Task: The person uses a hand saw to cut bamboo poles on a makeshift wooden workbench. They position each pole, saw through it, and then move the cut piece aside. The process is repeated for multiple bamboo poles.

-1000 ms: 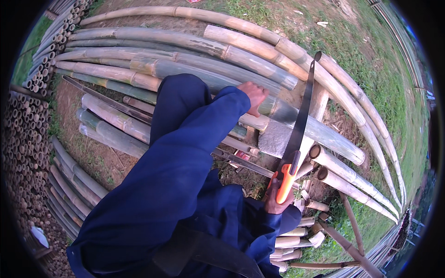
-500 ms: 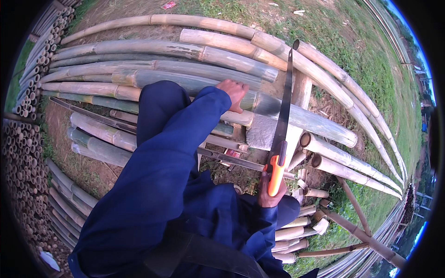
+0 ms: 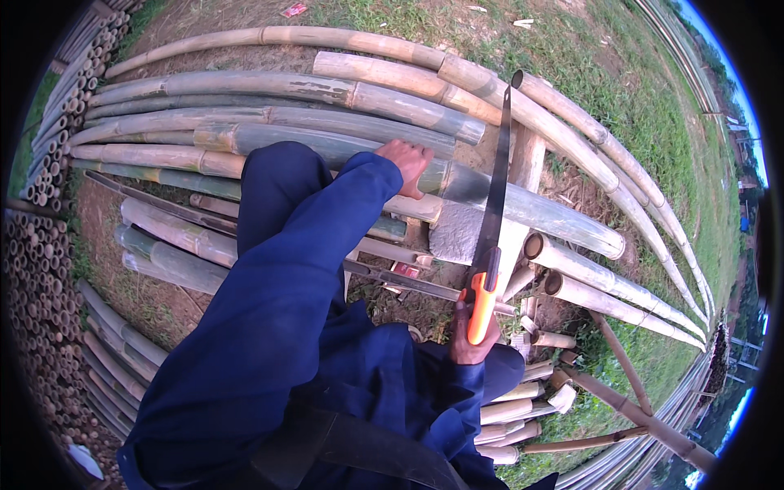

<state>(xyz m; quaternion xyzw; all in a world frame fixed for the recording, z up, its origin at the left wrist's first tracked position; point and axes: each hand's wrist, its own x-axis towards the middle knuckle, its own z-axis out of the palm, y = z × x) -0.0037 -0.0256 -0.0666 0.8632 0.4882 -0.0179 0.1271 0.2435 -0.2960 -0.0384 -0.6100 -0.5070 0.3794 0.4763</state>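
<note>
A thick green-grey bamboo pole (image 3: 563, 219) runs crosswise in front of me, its cut end at the right. My left hand (image 3: 406, 166) is wrapped over the top of this pole, thumb on the near side. In my right hand (image 3: 474, 336) is a handsaw (image 3: 496, 192) with an orange and black handle and a long dark blade. The blade lies across the pole, to the right of my left hand, its tip pointing away from me. Where the teeth meet the bamboo, I cannot tell how deep any cut is.
A pale block (image 3: 454, 233) sits beneath the pole. More bamboo poles (image 3: 269, 83) lie beyond it, and long curved ones (image 3: 563, 139) arc to the right. Short cut pieces (image 3: 508, 433) lie near my right knee. Stacked bamboo (image 3: 37, 286) fills the far left.
The whole view has shifted very slightly. My left hand stays on the bamboo pole and the handsaw keeps nearly the same place across it.
</note>
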